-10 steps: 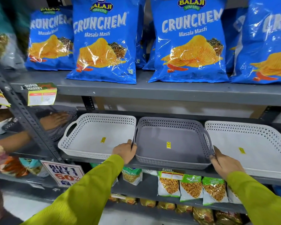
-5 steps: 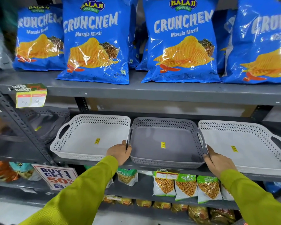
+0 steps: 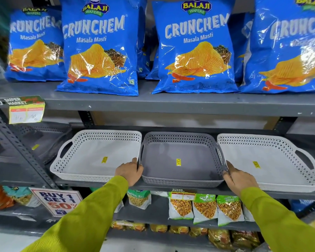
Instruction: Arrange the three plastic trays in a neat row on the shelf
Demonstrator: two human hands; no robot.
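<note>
Now three plastic trays sit side by side on the middle shelf (image 3: 171,189) of a grey metal rack. The grey tray (image 3: 182,159) is in the centre, with a white tray on the left (image 3: 96,157) and a white tray on the right (image 3: 273,160) (each carries a small yellow sticker on its floor). All three rest flat, their perforated walls touching or very nearly so, their front edges roughly in line along the shelf lip.

Both hands are on the grey tray. The left hand (image 3: 129,171) wraps its front left corner, thumb over the rim at the handle, fingers curled under the wall. The right hand (image 3: 238,178) clasps the front right corner the same way, thumb lying along the rim between the grey tray and the right white one. Both arms wear green sleeves (image 3: 91,215).

Above, blue bags of wafers (image 3: 100,50) stand upright in a row on the upper shelf. Below, small snack packets (image 3: 205,208) stand on the lower shelf, and a "Buy 1 Get 1" sign (image 3: 57,200) hangs at the left.
</note>
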